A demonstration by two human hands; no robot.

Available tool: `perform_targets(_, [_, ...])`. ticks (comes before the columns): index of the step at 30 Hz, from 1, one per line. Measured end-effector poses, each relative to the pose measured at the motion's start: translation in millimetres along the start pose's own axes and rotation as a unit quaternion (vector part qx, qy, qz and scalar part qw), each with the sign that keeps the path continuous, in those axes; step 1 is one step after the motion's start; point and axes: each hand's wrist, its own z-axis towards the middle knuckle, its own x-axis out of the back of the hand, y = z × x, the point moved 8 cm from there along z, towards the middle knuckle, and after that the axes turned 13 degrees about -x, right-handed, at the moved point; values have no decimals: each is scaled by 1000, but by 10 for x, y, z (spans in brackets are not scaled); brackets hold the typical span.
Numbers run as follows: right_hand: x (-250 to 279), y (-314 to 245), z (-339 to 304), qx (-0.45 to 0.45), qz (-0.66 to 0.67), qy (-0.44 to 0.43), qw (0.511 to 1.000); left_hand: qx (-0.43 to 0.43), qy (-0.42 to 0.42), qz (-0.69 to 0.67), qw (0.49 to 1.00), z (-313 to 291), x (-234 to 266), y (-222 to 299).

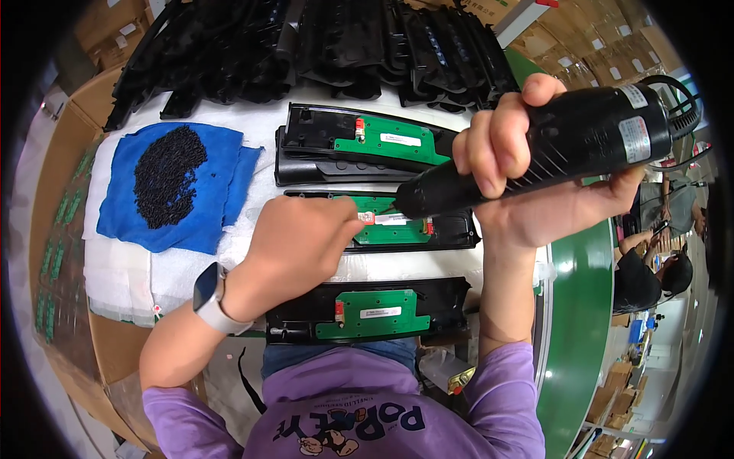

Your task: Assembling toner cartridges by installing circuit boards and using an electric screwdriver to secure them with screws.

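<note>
My right hand (508, 144) is wrapped round a black electric screwdriver (566, 145), tilted with its bit pointing left and down. The bit's tip is over the green circuit board (394, 236) in the middle black plastic housing (461, 227). My left hand (297, 243) reaches over this housing's left part, its fingers pinched together close to the bit. What those fingers hold, if anything, is hidden. Nearer to me lies another black housing (298, 298) with a green board (375, 325). Behind the middle one, a third board (382, 130) sits in a housing (313, 125) stacked on another black part (321, 171).
At the left, a heap of small black screws (170, 177) lies on a blue cloth (229, 164). Many black plastic housings (344, 46) are piled along the far side. A cardboard box (107, 336) stands at the left, a green surface (577, 306) at the right. Other people (650, 275) are farther right.
</note>
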Motion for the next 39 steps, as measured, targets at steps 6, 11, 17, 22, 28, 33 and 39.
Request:
perform_targets(6, [159,277,39,-37,-55,45,997,232,101,-475,843,-69,47,-357])
perform_targets(11, [116,375,66,-36,-69,22,997,269,129,-478,826,-133,46,-388])
perform_targets(17, [174,362,79,-45,-75,63,994,178,29,-127,975,-23,162,-241])
perform_targets(22, [176,377,92,-37,-68,56,995,90,40,-55,994,11,102,-110])
perform_targets(28, [155,448,105,-60,-52,74,994,90,8,-38,995,11,46,-118])
perform_targets(33, [111,536,165,-81,-99,76,989,82,11,-25,996,16,45,-103])
perform_targets(39, [145,478,155,-67,-103,108,987,60,22,-14,998,5,42,-98])
